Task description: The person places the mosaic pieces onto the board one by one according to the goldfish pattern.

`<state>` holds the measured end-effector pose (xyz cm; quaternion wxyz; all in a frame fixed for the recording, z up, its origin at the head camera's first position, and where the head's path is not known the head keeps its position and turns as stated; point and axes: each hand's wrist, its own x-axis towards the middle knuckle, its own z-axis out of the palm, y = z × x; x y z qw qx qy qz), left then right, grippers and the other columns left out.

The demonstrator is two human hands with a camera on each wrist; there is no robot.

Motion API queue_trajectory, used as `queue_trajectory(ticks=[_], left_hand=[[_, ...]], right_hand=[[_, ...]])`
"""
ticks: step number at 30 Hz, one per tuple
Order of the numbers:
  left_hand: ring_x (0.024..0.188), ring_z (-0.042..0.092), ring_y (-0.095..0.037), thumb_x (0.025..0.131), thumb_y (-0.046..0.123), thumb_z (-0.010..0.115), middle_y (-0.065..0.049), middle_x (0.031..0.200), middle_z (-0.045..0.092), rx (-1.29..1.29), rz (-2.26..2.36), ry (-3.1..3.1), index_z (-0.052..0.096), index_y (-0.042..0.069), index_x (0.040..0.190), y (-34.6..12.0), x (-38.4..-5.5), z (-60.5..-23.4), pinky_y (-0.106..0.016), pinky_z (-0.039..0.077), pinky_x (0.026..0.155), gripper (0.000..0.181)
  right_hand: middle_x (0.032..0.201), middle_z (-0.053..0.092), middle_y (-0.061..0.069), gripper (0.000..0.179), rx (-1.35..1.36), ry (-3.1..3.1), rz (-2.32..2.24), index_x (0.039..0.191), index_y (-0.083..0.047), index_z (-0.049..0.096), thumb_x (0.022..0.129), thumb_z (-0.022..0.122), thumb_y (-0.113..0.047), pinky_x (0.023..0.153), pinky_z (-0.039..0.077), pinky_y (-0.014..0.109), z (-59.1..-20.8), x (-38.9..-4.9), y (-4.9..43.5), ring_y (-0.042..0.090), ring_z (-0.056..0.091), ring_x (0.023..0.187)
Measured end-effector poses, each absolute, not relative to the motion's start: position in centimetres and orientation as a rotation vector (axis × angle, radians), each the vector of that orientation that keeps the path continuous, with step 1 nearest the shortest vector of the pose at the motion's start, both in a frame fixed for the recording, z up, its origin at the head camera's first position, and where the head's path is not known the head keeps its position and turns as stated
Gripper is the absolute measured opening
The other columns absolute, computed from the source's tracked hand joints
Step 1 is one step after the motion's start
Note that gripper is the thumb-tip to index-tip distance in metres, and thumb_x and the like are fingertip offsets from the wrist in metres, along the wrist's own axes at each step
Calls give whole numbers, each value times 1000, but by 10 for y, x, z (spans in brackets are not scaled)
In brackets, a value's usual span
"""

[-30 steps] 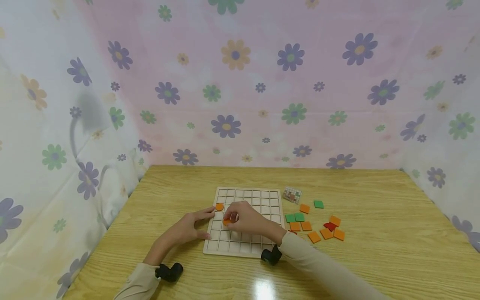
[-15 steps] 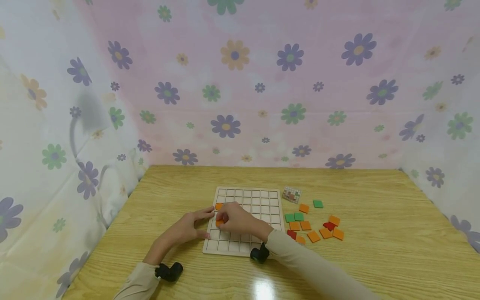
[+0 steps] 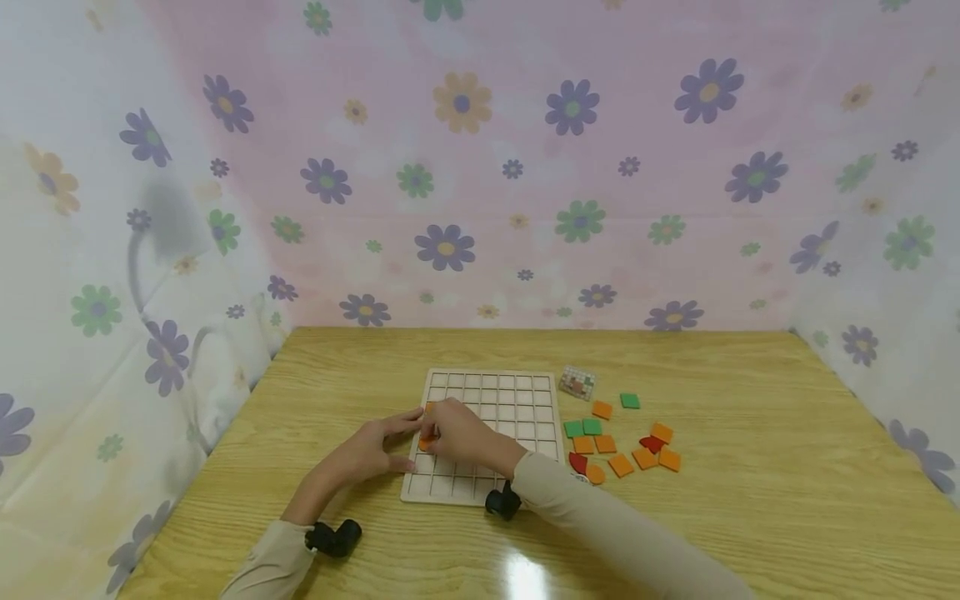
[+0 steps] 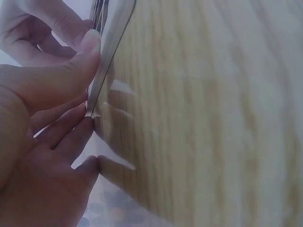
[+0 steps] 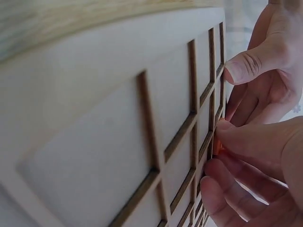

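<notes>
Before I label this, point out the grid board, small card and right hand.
Grid board (image 3: 507, 412): head view, bare square.
Small card (image 3: 577, 382): head view, patterned face.
Right hand (image 3: 465, 435): head view, its back.

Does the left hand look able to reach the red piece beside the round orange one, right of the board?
Probably not directly: the left hand is at the left edge of the board, and the right hand and sleeve lie between it and the red piece.

Small booth-like indoor space, whether home or studio unclear, wood-grain surface (image 3: 750, 400) in the middle, pink flower-print cloth (image 3: 495, 196) hanging behind the surface, paler flowered cloth (image 3: 67, 258) enclosing its left and right sides, bright light reflection (image 3: 525, 575) on its near part
</notes>
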<state>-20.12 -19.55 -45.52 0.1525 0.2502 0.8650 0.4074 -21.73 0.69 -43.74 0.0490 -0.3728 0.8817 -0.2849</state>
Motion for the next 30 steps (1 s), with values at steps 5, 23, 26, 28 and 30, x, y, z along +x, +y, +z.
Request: queue_trajectory(ticks=[5,23,26,28,30], left_hand=[[138,26,-33,82,15,74,-6,151,32,721,1179,2455,39,9,145,-194,-201,-453,-47,40,99,72],[139,24,-30,82,17,74,-4,152,29,732,1155,2468,43,4,142,-195,-203,-456,-46,35,104,68],[140,23,-29,82,15,74,-4,153,29,724,1159,2465,44,4,141,-195,-203,-455,-46,34,104,68],[140,23,-29,82,15,74,-4,153,29,723,1162,2461,43,4,142,-195,-202,-455,-47,34,105,68],[140,22,-29,82,15,74,-4,153,29,724,1163,2460,43,4,142,-195,-202,-455,-47,33,105,68]], right_hand=[[93,69,5,8,-1160,2638,-870,91,-3,75,86,69,-6,62,47,13,-439,-218,11,3,58,67],[100,63,3,16,-1127,2483,-1000,101,-6,71,84,70,-9,70,48,21,-427,-202,61,12,57,83],[101,62,3,16,-1115,2474,-1010,101,-7,71,85,69,-9,70,49,22,-424,-197,72,14,58,85],[101,62,3,16,-1113,2469,-1017,101,-6,70,86,69,-10,70,50,22,-422,-195,79,15,59,86],[102,62,4,16,-1114,2459,-1034,102,-6,70,87,68,-9,69,50,23,-421,-192,86,17,60,87]])
